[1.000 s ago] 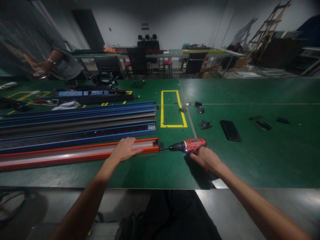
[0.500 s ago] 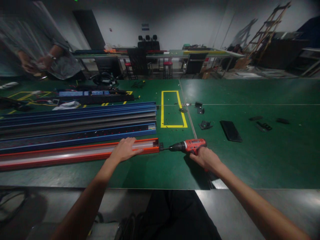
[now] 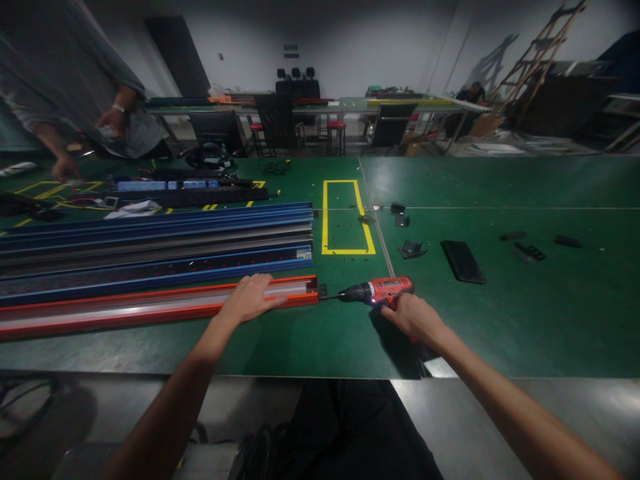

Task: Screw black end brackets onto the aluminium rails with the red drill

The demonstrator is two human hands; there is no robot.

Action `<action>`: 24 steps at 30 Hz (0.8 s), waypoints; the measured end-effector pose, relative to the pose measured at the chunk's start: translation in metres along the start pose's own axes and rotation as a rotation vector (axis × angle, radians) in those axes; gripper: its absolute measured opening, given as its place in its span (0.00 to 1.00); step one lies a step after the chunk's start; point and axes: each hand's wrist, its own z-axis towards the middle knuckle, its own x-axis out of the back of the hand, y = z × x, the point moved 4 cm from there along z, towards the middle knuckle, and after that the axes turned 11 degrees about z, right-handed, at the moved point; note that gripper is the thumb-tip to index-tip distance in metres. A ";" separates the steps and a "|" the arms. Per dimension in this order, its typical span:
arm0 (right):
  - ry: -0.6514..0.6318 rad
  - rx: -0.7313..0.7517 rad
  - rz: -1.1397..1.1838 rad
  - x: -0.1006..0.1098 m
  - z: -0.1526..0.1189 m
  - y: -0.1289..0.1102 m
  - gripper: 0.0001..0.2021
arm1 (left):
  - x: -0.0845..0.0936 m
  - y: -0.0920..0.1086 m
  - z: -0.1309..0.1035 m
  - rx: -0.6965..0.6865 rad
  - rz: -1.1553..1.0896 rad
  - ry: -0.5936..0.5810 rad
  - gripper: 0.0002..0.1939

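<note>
A long red-orange metal channel (image 3: 165, 310) lies along the near side of the green table. Over its right part my left hand (image 3: 253, 298) is closed, fingers across the top and thumb along the near wall. My right hand (image 3: 413, 312) grips the handle of a red and black cordless drill (image 3: 387, 291), index finger near the trigger. The drill lies level, pointing left, and a small light glows beneath its chuck. Its long thin bit meets the small black end piece (image 3: 323, 291) at the channel's right end. Any screw there is too small to make out.
Blue and black channels (image 3: 250, 230) lie parallel behind the red one. A yellow tape rectangle (image 3: 349, 252) holds scattered screws. Black plastic parts (image 3: 413, 249) and a dark phone-like slab (image 3: 463, 261) lie right. A co-worker's hand (image 3: 65, 168) is over the far left table.
The drill's small light has come on; my hands and the drill stay nearly in place. The co-worker's hands have moved apart, one reaching down toward the table.
</note>
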 end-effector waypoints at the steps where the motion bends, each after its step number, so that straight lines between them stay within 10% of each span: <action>1: 0.001 -0.005 0.007 0.001 0.000 -0.001 0.25 | 0.000 0.000 0.000 0.003 0.007 0.003 0.39; 24: 0.000 -0.028 0.062 0.004 -0.003 -0.004 0.21 | -0.004 0.000 -0.001 0.007 -0.009 0.004 0.42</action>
